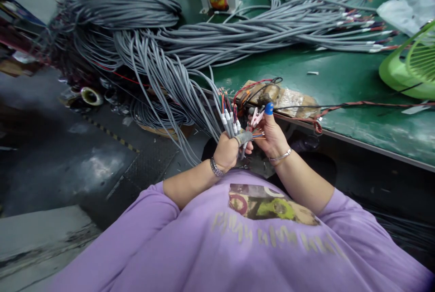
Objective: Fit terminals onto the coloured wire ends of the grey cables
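My left hand (227, 150) is closed in a fist around the ends of several grey cables (228, 122). Their stripped ends show white sleeves and coloured wires poking up above my fist, and the cables trail up and left to a big pile. My right hand (270, 135) is beside it, fingers closed on thin coloured wires at the cable ends. A blue cap covers one fingertip and a pink clip (256, 116) sticks up by the thumb. A grey wrap covers one left finger. Both wrists wear bracelets.
A large heap of grey cables (136, 24) hangs off the green bench (340, 79) at left. More bundles (306, 20) lie across the bench. A brown block with red and black leads (272, 94) sits at the edge. A green fan (413, 67) stands right.
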Action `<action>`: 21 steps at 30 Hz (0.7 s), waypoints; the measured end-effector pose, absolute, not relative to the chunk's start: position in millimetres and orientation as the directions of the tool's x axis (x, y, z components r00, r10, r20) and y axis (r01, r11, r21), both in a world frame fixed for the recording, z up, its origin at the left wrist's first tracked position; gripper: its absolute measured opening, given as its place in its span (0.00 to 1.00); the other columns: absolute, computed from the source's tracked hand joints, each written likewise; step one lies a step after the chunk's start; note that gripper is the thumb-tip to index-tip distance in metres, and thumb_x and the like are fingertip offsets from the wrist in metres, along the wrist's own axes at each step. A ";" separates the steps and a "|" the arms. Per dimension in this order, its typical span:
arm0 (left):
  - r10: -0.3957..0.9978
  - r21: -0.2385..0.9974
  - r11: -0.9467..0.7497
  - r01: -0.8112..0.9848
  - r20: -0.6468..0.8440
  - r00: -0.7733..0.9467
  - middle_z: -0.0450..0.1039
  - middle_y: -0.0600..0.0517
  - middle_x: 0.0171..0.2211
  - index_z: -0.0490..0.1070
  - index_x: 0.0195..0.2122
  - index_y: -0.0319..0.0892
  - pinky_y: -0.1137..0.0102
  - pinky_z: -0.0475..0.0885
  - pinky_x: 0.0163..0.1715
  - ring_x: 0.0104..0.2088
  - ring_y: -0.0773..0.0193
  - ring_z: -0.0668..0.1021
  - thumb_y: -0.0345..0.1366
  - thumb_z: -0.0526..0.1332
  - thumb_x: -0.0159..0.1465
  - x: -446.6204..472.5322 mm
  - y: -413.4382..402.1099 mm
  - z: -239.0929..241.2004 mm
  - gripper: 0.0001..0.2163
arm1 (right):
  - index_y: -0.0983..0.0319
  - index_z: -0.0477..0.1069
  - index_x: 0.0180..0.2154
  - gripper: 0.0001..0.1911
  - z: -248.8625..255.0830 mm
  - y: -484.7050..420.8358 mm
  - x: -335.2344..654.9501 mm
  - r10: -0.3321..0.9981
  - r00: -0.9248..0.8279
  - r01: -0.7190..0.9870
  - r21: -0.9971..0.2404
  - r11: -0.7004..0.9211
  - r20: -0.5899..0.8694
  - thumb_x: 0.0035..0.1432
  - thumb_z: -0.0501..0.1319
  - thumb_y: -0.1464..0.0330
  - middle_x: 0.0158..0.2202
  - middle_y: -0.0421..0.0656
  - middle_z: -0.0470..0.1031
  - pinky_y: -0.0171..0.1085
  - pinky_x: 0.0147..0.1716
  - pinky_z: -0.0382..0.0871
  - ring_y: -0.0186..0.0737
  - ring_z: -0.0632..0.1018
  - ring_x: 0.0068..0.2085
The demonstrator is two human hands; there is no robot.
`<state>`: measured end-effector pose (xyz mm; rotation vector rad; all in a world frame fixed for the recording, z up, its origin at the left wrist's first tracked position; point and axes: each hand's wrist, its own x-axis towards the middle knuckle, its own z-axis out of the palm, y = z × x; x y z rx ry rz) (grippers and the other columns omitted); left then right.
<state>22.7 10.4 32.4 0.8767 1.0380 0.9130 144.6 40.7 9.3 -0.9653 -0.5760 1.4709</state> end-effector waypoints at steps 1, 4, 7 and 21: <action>0.920 0.912 0.358 -0.197 -0.310 0.238 0.70 0.54 0.16 0.69 0.22 0.39 0.75 0.69 0.17 0.16 0.70 0.72 0.46 0.71 0.48 22.1 10.0 32.2 0.16 | 0.57 0.65 0.29 0.37 9.0 39.3 145.2 0.973 0.057 -0.565 -0.811 -0.154 -0.224 0.42 0.58 0.29 0.25 0.40 0.68 0.39 0.28 0.68 0.38 0.70 0.27; 0.925 0.915 0.351 -0.200 -0.305 0.228 0.72 0.54 0.17 0.70 0.23 0.40 0.74 0.70 0.18 0.17 0.70 0.72 0.46 0.71 0.49 17.8 7.1 30.2 0.15 | 0.58 0.70 0.31 0.38 9.3 31.8 151.6 0.973 -0.036 -0.587 -0.784 -0.204 -0.227 0.42 0.57 0.29 0.27 0.41 0.72 0.38 0.27 0.69 0.37 0.72 0.27; 0.926 0.929 0.329 -0.172 -0.281 0.251 0.73 0.53 0.18 0.71 0.23 0.40 0.74 0.72 0.20 0.17 0.70 0.73 0.46 0.71 0.50 10.2 2.6 24.5 0.16 | 0.59 0.75 0.33 0.38 8.4 21.3 163.9 0.944 -0.209 -0.555 -0.763 -0.330 -0.256 0.38 0.64 0.32 0.29 0.42 0.76 0.37 0.27 0.70 0.36 0.73 0.26; 0.832 0.942 0.319 0.108 -0.333 0.444 0.78 0.48 0.21 0.75 0.25 0.37 0.72 0.75 0.22 0.21 0.64 0.79 0.39 0.74 0.48 -1.8 8.5 20.2 0.12 | 0.61 0.76 0.28 0.17 33.4 -3.8 166.7 0.937 -0.342 -0.243 -0.956 -0.166 -0.076 0.48 0.73 0.55 0.22 0.39 0.76 0.39 0.25 0.72 0.37 0.75 0.21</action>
